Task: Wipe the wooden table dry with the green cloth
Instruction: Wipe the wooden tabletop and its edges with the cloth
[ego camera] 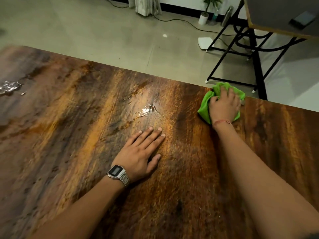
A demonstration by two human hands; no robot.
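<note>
The wooden table (72,135) fills most of the head view, dark brown with orange streaks. A bunched green cloth (205,107) lies at its far edge on the right, and my right hand (224,106) grips it, pressing it onto the wood. My left hand (143,150) lies flat on the table near the middle, fingers straight and spread, a metal watch on its wrist. Small glistening wet patches (148,109) shine just beyond the left fingertips. A larger wet patch (9,87) glints at the far left.
Beyond the table's far edge is tiled floor. A black-framed table (259,49) stands at the upper right with a dark device on top. A white potted plant (203,16), cables and a curtain hem are at the back.
</note>
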